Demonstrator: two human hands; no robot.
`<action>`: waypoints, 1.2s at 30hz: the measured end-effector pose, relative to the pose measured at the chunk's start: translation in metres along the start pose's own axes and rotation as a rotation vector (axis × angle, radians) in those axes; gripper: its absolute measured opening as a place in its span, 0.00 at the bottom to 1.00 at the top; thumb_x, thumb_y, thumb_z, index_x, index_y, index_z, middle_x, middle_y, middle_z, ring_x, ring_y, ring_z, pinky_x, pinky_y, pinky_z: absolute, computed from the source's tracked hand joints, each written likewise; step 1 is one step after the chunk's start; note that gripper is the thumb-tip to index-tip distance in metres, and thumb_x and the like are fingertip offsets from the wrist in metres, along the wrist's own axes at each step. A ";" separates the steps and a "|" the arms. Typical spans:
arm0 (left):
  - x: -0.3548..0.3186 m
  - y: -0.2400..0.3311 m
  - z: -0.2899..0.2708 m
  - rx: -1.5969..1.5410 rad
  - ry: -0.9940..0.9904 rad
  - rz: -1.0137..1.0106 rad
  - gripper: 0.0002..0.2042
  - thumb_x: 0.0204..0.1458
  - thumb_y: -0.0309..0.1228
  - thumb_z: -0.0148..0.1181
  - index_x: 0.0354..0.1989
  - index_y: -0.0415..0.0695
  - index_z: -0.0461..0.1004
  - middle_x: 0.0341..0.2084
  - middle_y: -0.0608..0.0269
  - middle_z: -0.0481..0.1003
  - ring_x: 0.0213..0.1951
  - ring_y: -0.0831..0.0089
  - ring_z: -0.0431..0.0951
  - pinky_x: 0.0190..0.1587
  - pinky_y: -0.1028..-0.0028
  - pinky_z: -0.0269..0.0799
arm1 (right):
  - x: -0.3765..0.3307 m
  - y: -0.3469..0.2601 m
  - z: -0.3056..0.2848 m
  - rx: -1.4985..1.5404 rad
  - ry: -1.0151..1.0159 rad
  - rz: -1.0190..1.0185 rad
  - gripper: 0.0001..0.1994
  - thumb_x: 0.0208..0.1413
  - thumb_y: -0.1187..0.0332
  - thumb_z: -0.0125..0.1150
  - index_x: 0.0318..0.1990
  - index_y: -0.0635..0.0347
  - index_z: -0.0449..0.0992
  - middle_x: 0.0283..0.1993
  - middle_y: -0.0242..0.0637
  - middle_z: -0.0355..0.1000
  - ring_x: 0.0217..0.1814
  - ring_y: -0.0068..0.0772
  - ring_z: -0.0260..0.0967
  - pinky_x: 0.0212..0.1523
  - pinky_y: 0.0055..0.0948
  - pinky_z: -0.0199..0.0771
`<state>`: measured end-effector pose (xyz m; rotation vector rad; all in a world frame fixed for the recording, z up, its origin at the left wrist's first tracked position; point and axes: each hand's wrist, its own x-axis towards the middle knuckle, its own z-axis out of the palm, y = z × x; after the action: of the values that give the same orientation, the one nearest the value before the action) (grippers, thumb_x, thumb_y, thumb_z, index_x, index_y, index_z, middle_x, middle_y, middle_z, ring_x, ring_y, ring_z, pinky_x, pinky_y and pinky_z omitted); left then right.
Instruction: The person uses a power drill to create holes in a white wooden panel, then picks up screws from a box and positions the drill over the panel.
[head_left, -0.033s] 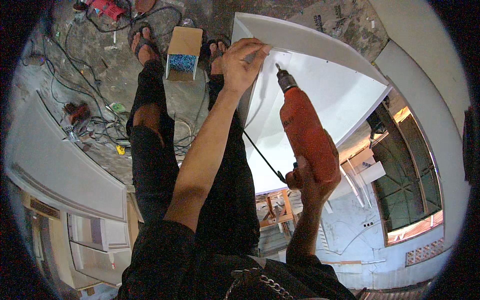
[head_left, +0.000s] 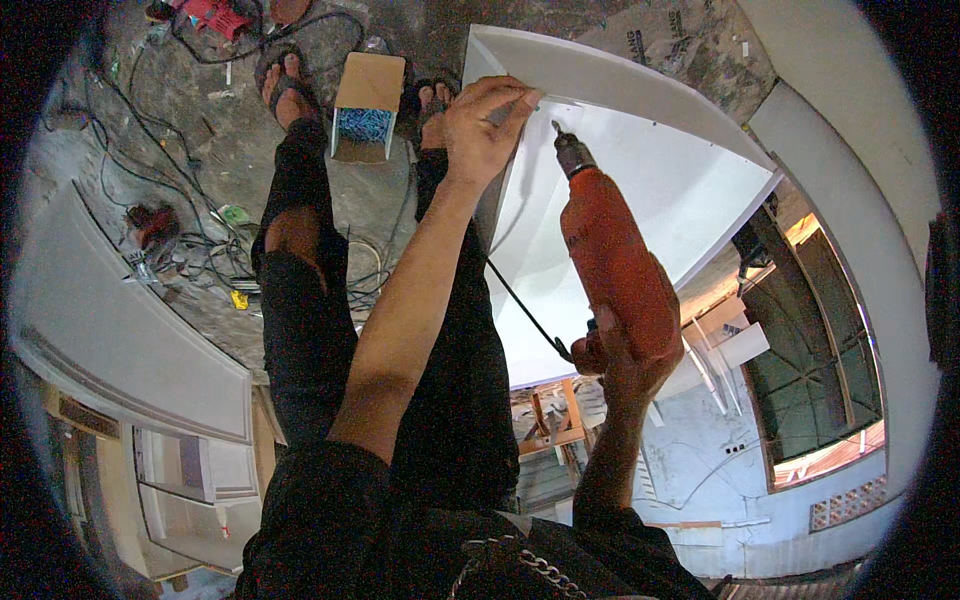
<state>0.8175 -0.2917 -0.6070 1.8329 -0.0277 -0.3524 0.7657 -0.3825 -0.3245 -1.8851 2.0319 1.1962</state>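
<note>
While our right hand (head_left: 640, 370) is wrapped around the grip of the red-orange power drill (head_left: 615, 255), our left hand (head_left: 483, 130) is up at the edge of the big white open cabinet (head_left: 690, 180), with its fingers bent. We cannot tell if those fingers pinch anything. We have the drill slanting over the cabinet's white inside, and its metal drill bit (head_left: 556, 126) points up to the corner near our left hand. We cannot tell if the tip touches the board. Down on the floor (head_left: 215, 120), between our two feet in dark sandals (head_left: 283, 88), we see an open cardboard carton (head_left: 370, 80) with lots of little blue screws (head_left: 365, 125). Farther left lie tangled dark wires (head_left: 165, 165).
</note>
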 end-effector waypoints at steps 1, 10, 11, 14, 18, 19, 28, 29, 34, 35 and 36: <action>0.000 0.001 -0.003 -0.011 -0.004 -0.047 0.05 0.47 0.31 0.67 0.32 0.49 0.81 0.36 0.67 0.80 0.39 0.70 0.78 0.50 0.66 0.65 | 0.000 -0.007 0.001 -0.037 0.003 0.059 0.09 0.48 0.65 0.64 0.33 0.60 0.75 0.30 0.39 0.75 0.30 0.31 0.72 0.29 0.35 0.70; -0.050 -0.121 -0.045 0.069 0.134 -0.375 0.07 0.46 0.29 0.66 0.29 0.39 0.78 0.30 0.57 0.77 0.33 0.61 0.77 0.33 0.66 0.71 | -0.010 -0.072 0.007 -0.242 -0.245 0.553 0.11 0.56 0.63 0.57 0.25 0.57 0.76 0.22 0.35 0.73 0.25 0.29 0.71 0.24 0.37 0.64; -0.061 -0.141 -0.054 0.321 0.032 -0.441 0.07 0.46 0.29 0.66 0.28 0.39 0.77 0.29 0.56 0.77 0.31 0.58 0.77 0.32 0.65 0.71 | -0.009 -0.068 0.012 -0.244 -0.284 0.576 0.13 0.58 0.63 0.55 0.23 0.57 0.76 0.20 0.34 0.73 0.24 0.28 0.71 0.23 0.38 0.63; -0.071 -0.228 -0.113 0.421 0.267 -0.424 0.11 0.43 0.33 0.66 0.30 0.38 0.77 0.27 0.49 0.77 0.30 0.50 0.77 0.34 0.61 0.72 | -0.030 -0.022 0.034 0.061 -0.383 -0.164 0.10 0.55 0.62 0.57 0.26 0.57 0.76 0.22 0.34 0.74 0.28 0.29 0.72 0.28 0.39 0.64; -0.069 -0.288 -0.111 0.681 0.053 -0.404 0.14 0.41 0.32 0.66 0.35 0.37 0.76 0.29 0.46 0.77 0.34 0.49 0.79 0.37 0.59 0.75 | -0.017 0.011 0.089 0.059 -0.262 -0.141 0.21 0.33 0.63 0.72 0.37 0.62 0.76 0.32 0.37 0.77 0.37 0.36 0.74 0.44 0.35 0.69; -0.068 -0.300 -0.109 0.668 0.041 -0.403 0.14 0.41 0.32 0.66 0.35 0.37 0.76 0.29 0.46 0.77 0.34 0.49 0.79 0.37 0.59 0.75 | -0.015 0.015 0.100 0.065 -0.227 -0.132 0.26 0.28 0.63 0.76 0.40 0.63 0.76 0.34 0.38 0.77 0.39 0.37 0.74 0.48 0.34 0.71; -0.057 -0.357 -0.120 1.029 -0.257 -0.492 0.16 0.51 0.43 0.55 0.33 0.43 0.80 0.28 0.51 0.79 0.31 0.58 0.81 0.30 0.58 0.75 | -0.018 -0.025 0.116 0.224 -0.235 -0.537 0.35 0.29 0.62 0.76 0.51 0.64 0.71 0.48 0.42 0.72 0.51 0.38 0.70 0.56 0.37 0.68; -0.064 -0.337 -0.099 0.704 -0.018 -0.496 0.15 0.48 0.42 0.59 0.32 0.40 0.78 0.25 0.49 0.79 0.28 0.54 0.80 0.30 0.58 0.74 | -0.014 -0.024 0.115 0.211 -0.217 -0.549 0.36 0.29 0.62 0.76 0.52 0.64 0.70 0.50 0.42 0.72 0.53 0.38 0.70 0.57 0.37 0.68; -0.043 -0.330 -0.108 0.844 -0.045 -0.459 0.12 0.42 0.36 0.66 0.34 0.44 0.78 0.29 0.48 0.79 0.33 0.49 0.79 0.35 0.58 0.74 | -0.021 -0.021 0.105 0.333 -0.207 -0.474 0.39 0.28 0.65 0.77 0.55 0.63 0.69 0.52 0.43 0.71 0.55 0.39 0.69 0.59 0.38 0.67; -0.041 -0.323 -0.099 0.829 -0.047 -0.453 0.12 0.42 0.36 0.66 0.34 0.44 0.78 0.29 0.48 0.79 0.33 0.49 0.79 0.35 0.58 0.74 | -0.018 -0.023 0.102 0.345 -0.196 -0.463 0.39 0.27 0.65 0.77 0.55 0.63 0.69 0.52 0.43 0.71 0.55 0.40 0.69 0.59 0.38 0.67; -0.041 -0.316 -0.091 0.800 -0.013 -0.474 0.11 0.43 0.35 0.66 0.33 0.44 0.78 0.28 0.49 0.79 0.33 0.50 0.79 0.35 0.59 0.74 | -0.016 -0.024 0.098 0.356 -0.185 -0.448 0.39 0.27 0.66 0.77 0.55 0.63 0.69 0.52 0.43 0.71 0.55 0.40 0.69 0.59 0.38 0.67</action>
<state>0.7501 -0.1066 -0.8733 2.6288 0.3012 -0.7628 0.7498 -0.3076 -0.3925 -1.8348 1.4955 0.7983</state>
